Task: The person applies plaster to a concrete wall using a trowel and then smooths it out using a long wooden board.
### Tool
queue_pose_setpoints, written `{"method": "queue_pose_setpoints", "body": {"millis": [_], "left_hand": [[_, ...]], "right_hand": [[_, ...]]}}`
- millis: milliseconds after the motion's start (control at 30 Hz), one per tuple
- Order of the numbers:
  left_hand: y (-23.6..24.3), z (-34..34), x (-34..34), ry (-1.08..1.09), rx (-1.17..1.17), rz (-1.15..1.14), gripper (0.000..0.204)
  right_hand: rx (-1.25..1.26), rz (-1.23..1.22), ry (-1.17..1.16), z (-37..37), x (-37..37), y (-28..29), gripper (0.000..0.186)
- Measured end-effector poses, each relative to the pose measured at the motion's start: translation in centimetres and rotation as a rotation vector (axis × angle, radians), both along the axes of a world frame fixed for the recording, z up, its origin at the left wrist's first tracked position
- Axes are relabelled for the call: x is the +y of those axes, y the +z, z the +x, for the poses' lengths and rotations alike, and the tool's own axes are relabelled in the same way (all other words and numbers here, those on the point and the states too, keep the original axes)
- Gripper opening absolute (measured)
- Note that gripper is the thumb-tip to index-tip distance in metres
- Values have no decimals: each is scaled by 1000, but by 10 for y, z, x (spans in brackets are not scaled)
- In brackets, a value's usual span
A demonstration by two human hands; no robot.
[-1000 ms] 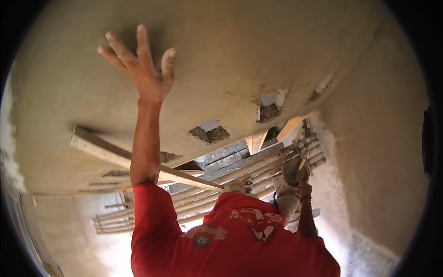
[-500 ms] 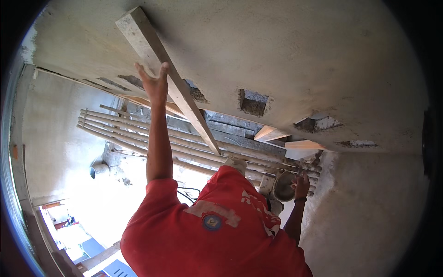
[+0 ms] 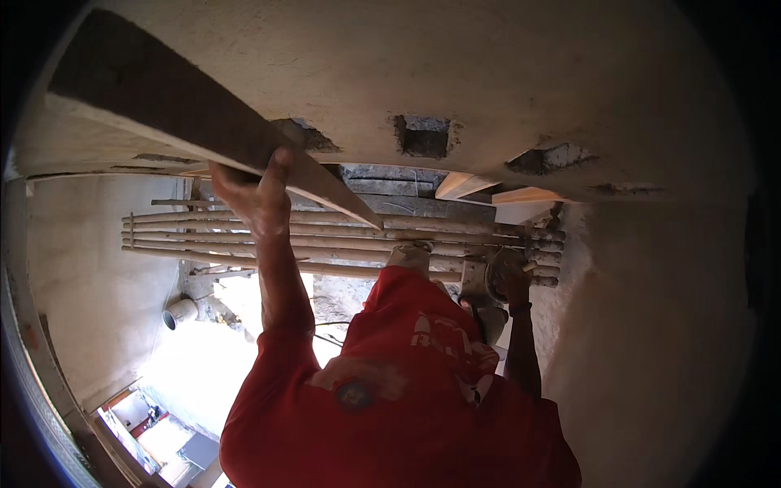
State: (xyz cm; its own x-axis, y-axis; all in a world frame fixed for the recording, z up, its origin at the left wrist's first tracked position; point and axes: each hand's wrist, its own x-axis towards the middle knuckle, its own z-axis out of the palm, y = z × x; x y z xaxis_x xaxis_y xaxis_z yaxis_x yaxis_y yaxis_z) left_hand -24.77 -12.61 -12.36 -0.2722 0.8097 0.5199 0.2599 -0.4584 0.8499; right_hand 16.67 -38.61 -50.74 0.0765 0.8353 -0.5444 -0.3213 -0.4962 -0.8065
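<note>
A long straight wooden board (image 3: 195, 98) slants from the upper left down to the pole platform by my feet. My left hand (image 3: 264, 203) grips its lower edge, thumb on the near face and fingers behind it. The board's broad face is turned toward me, close to the plastered wall (image 3: 553, 73). Low on the right, my right hand (image 3: 514, 285) is in shadow at a round bucket (image 3: 495, 275). A short pale handle-like end (image 3: 530, 266) sticks out beside its fingers; the rest of that thing is hidden.
I stand on a platform of round wooden poles (image 3: 333, 229) with gaps between them. Square holes (image 3: 423, 138) break the wall, and timber pieces (image 3: 529, 196) lie beyond the poles. A pipe (image 3: 181, 314) and a brightly lit floor (image 3: 195, 358) are below left.
The board's upper end has swung left and nearer, and my left hand has closed round it from an open-fingered touch. My right hand has dropped closer over the bucket. The view has tilted.
</note>
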Motion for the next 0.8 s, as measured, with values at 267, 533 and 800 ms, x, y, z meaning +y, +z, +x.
{"method": "queue_pose_setpoints", "body": {"millis": [267, 533, 800], "left_hand": [[59, 48, -46, -638, -390, 167, 88], [100, 47, -41, -1251, -545, 322, 86], [77, 16, -14, -633, -830, 441, 72]], "right_hand": [[404, -525, -148, -102, 113, 39, 75], [849, -400, -873, -136, 163, 8, 63], [758, -108, -1419, -76, 184, 37, 41]]}}
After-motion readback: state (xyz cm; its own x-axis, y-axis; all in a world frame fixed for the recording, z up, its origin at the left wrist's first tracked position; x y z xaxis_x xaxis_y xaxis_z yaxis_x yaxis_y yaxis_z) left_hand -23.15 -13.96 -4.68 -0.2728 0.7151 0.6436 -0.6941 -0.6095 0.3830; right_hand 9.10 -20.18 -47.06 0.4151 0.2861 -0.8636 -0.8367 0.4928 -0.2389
